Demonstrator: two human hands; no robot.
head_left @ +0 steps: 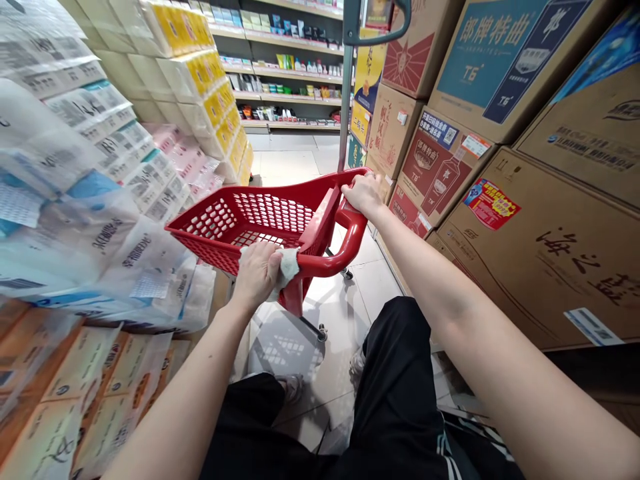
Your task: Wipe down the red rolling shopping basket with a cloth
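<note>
A red plastic shopping cart [273, 207] with a perforated basket stands in front of me, angled across the aisle. My left hand [259, 270] is closed over the near rim of the cart with a pale cloth [289, 264] under it; the cloth drapes over the rim beside the thumb. At the far end of the curved red handle [350, 250], my right hand [364, 193] grips the bar. The basket shows nothing inside it. Part of the cart's base and its casters [323, 332] show below.
Stacked tissue packs [200, 80] and plastic-wrapped bundles [125, 233] crowd the left side. Cardboard cartons [540, 247] are piled high on the right. A grey metal post [346, 100] rises just beyond the cart. Shelves of small goods [290, 67] stand across the back.
</note>
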